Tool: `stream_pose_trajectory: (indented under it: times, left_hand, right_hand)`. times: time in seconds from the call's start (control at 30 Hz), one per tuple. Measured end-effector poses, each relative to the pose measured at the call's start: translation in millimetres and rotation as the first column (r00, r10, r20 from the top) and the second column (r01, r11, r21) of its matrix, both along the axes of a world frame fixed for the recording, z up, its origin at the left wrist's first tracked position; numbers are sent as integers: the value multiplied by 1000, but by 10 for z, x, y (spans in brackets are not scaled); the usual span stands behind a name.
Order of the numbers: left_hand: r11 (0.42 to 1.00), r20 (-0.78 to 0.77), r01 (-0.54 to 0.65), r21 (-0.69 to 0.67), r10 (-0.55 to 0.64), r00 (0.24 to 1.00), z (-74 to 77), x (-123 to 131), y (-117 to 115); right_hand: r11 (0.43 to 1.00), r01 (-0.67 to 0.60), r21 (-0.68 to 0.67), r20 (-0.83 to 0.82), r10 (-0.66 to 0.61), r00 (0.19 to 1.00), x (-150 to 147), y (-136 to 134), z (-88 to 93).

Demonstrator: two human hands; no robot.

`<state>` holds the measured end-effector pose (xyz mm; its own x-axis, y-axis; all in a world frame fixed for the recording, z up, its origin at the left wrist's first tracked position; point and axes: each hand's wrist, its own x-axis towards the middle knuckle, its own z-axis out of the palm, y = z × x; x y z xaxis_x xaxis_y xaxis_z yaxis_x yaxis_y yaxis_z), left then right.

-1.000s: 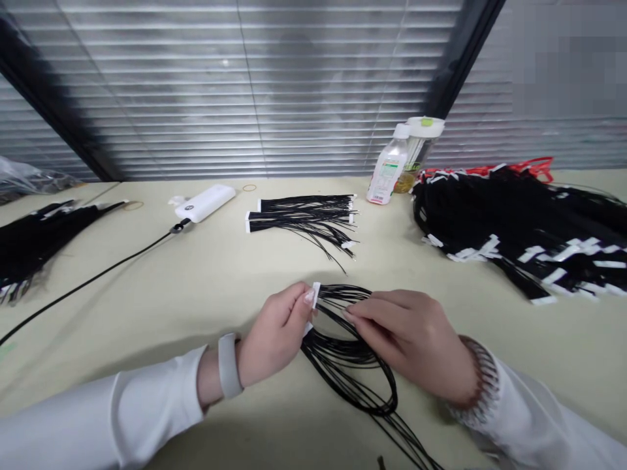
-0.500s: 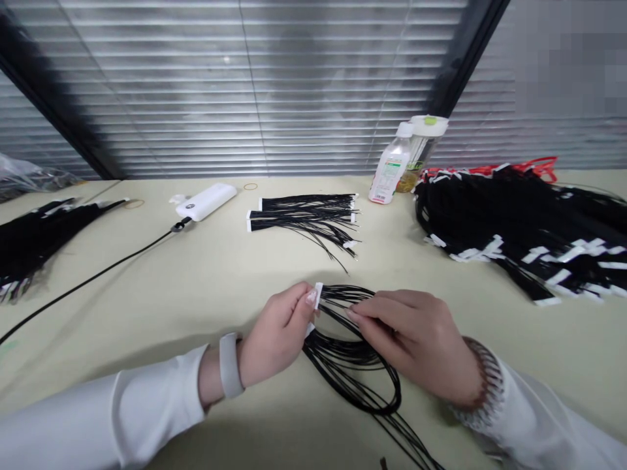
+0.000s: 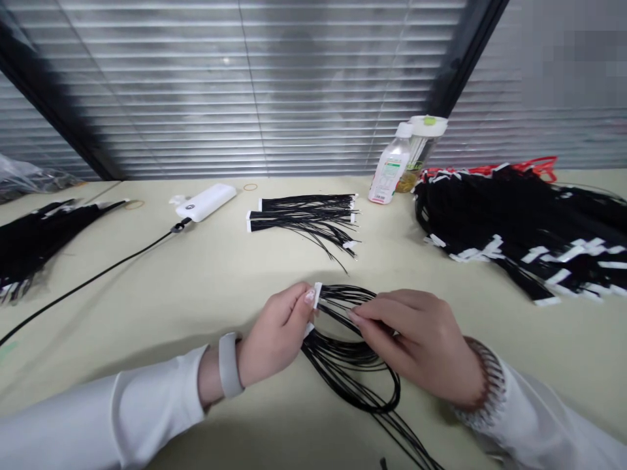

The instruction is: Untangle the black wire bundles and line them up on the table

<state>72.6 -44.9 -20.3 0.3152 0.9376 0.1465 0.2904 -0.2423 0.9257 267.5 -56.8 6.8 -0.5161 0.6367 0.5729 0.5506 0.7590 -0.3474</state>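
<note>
My left hand (image 3: 278, 333) is closed on the white connector end (image 3: 318, 296) of a black wire harness (image 3: 353, 391). A second white connector (image 3: 309, 328) shows just below it, by the same fingers. The harness's thin black wires loop to the right and back, and some loose ends trail toward the front edge of the picture. My right hand (image 3: 421, 343) pinches among the upper wires, thumb and forefinger together a short way from the connector. Which wire those fingertips grip is too small to tell.
Behind the hands lie several short black harnesses (image 3: 304, 212). A large harness pile (image 3: 519, 222) covers the right side; another pile (image 3: 39, 238) lies left. A white power bank (image 3: 206, 202) with a black cable, a bottle (image 3: 390, 166) and a lidded cup (image 3: 425, 147) stand toward the blinds.
Almost nothing differs. The loop of wires and my left fingertips have shifted very slightly to the left, while both hands keep their grip.
</note>
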Motion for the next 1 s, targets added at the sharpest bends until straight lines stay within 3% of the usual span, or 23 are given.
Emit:
stream_pose_trajectory:
  times: [0.63, 0.87, 1.0]
  left_hand:
    - [1000, 6, 26, 7, -26, 1000, -7, -10, -11]
    - [999, 14, 50, -2, -50, 999, 1, -10, -18]
    - [996, -2, 86, -1, -86, 996, 1, 1, -21]
  right_hand:
    - [999, -6, 31, 26, 5, 1000, 9, 12, -25]
    - [990, 40, -132, 101, -27, 994, -8, 34, -48]
    - [985, 58, -161, 133, -37, 990, -17, 30, -74]
